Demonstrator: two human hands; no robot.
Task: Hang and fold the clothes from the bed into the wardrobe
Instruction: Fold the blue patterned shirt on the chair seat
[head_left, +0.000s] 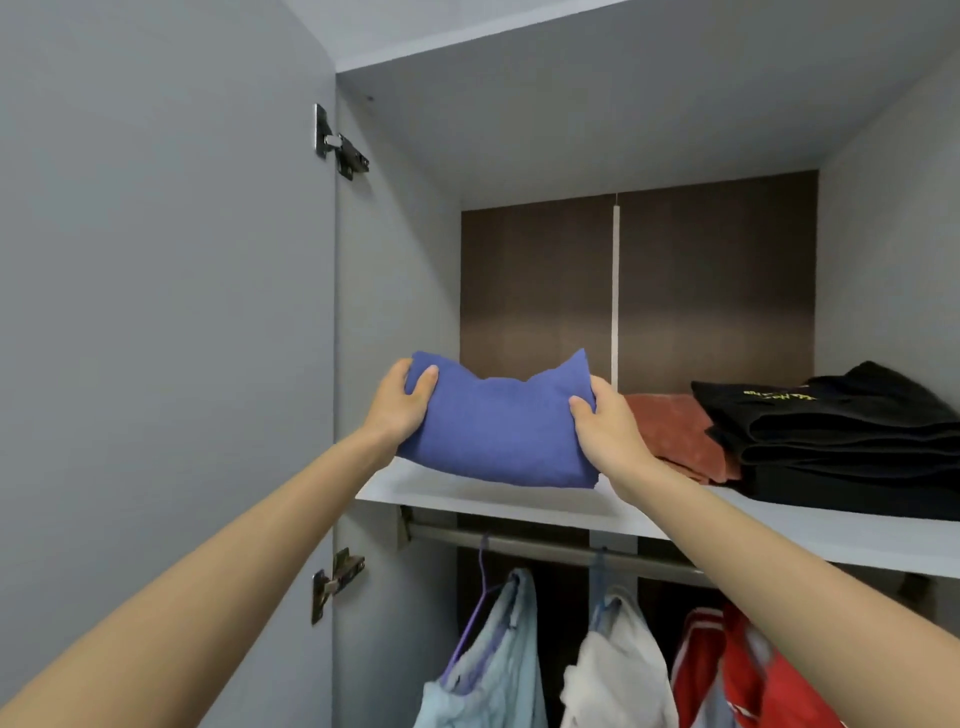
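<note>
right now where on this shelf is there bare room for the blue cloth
The shelf is bare between the wardrobe's left wall and the rust-red cloth, under the blue cloth held by left hand and right hand. Right end crowded: rust-red cloth beside black stack.

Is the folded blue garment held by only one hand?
No, the left hand and right hand each grip the blue garment.
</note>
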